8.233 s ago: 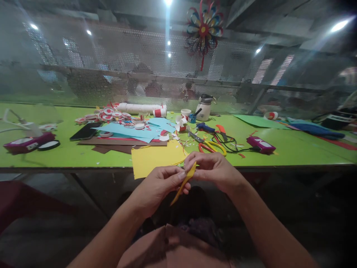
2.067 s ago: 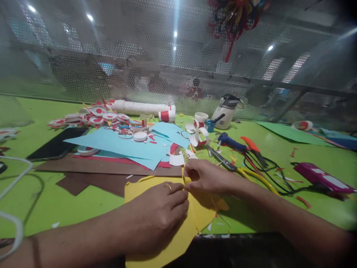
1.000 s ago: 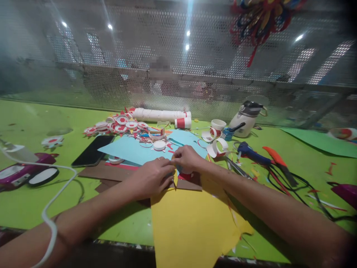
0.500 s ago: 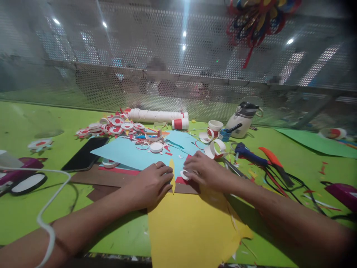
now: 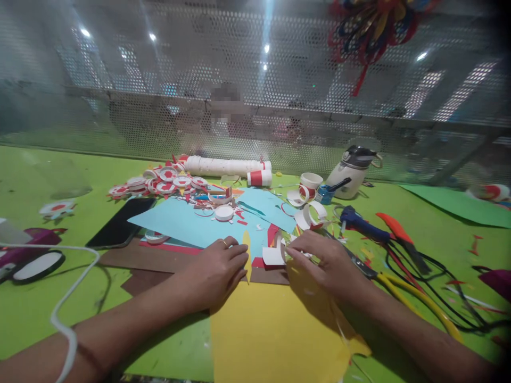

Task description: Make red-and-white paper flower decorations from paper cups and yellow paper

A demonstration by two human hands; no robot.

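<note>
My left hand [image 5: 213,272] rests on the table with its fingers pinched on a small pointed yellow paper piece [image 5: 247,255], held upright at the far edge of a large yellow sheet [image 5: 275,335]. My right hand [image 5: 325,263] lies over the sheet's right side, fingers spread, its fingertips touching a white and red paper scrap [image 5: 274,254]. Just beyond both hands lie light blue sheets [image 5: 191,221] on brown card [image 5: 159,258].
On the green table: red-and-white paper discs [image 5: 163,181], a white tube [image 5: 223,166], a black phone [image 5: 120,229], a white bottle [image 5: 351,173], a blue glue gun [image 5: 361,223], yellow-handled scissors [image 5: 403,287], black cables [image 5: 439,292], a white cable [image 5: 67,298]. A perforated metal screen stands behind.
My right hand let go of the yellow piece and slid right and nearer, onto the white and red scrap. My left hand stays pinched on the yellow piece.
</note>
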